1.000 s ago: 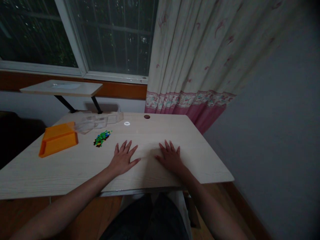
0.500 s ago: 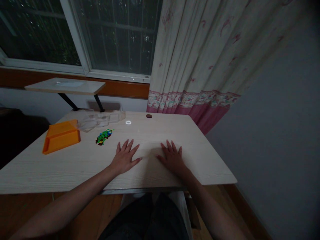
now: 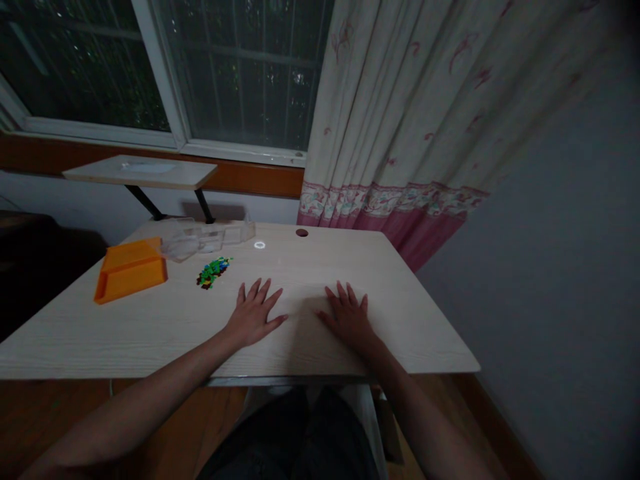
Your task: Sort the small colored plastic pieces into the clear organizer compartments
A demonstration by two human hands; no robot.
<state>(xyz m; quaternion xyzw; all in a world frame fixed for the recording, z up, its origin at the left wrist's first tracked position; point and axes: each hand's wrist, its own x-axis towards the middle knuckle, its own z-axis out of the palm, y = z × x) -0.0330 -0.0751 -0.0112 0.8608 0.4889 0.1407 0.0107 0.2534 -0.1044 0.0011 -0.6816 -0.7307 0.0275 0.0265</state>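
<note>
My left hand lies flat on the pale wooden table, fingers spread, holding nothing. My right hand rests flat beside it, a hand's width to the right, also open and empty. A small heap of green, blue and dark pieces sits on the table up and to the left of my left hand, apart from it. Farther left lies an orange tray. Behind the heap stand clear plastic containers.
A small round hole and a bright ring of light mark the table's far side. A narrow shelf on black brackets hangs under the window. A cream and pink curtain hangs at the back right. A grey wall stands right.
Both hands stay flat in place on the table. The camera view has shifted slightly, so everything sits a little further right in the picture.
</note>
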